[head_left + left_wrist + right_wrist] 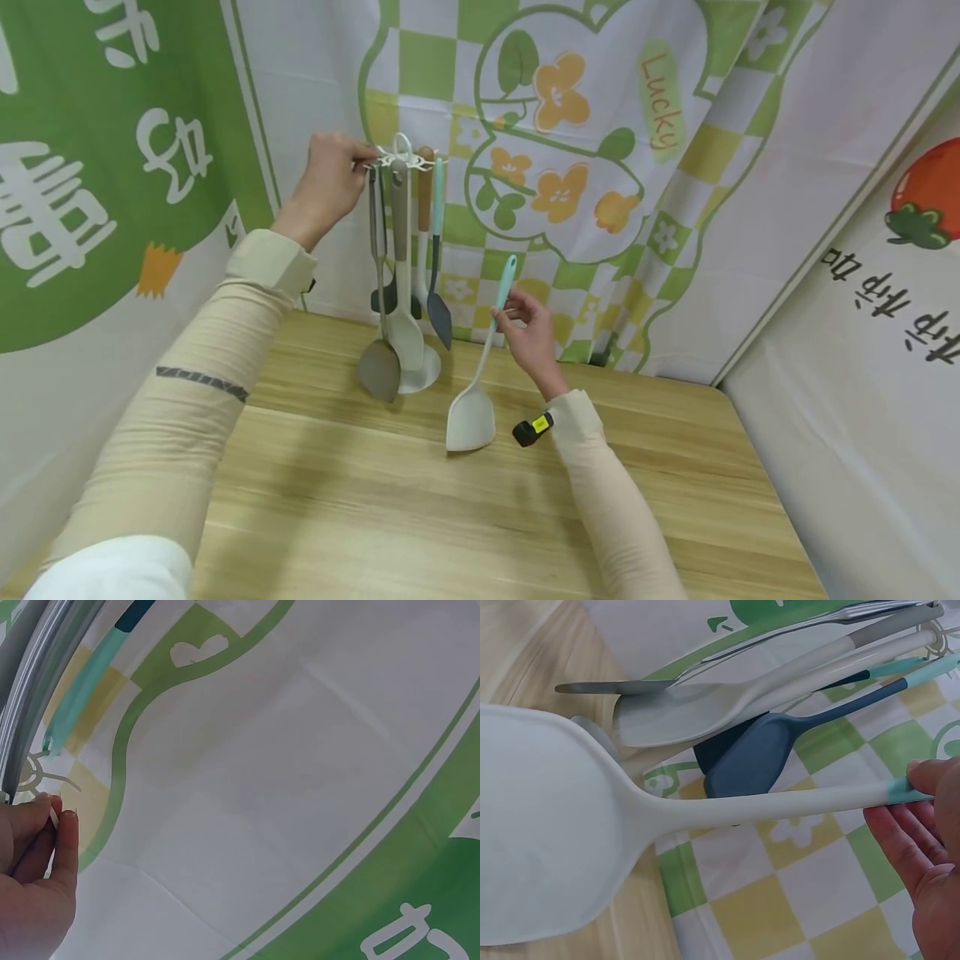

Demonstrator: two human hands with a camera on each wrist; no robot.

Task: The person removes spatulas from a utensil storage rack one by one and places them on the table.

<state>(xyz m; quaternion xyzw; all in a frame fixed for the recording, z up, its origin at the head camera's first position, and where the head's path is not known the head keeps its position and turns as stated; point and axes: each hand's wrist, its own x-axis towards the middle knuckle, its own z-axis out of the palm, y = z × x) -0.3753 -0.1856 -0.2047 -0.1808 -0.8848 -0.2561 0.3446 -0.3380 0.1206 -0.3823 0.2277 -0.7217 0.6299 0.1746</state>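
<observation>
"What hangs at the back?"

"A curtain (585,233) in green, yellow and white checks, falling in folds toward its right side. It carries orange flowers (561,90) and the slanted word "Lucky" (662,100)."

"And on the left?"

"A green printed cloth (75,108) with bold white characters (45,208) and a small orange shape (159,269) near the green's lower edge."

"The right?"

"A pale cloth wall (825,417) showing a red tomato (933,187); the black characters (888,300) below look Chinese, though the angle makes me unsure."

"Underneath?"

"A wood-grained tabletop (450,517), its far right corner rounded."
</observation>
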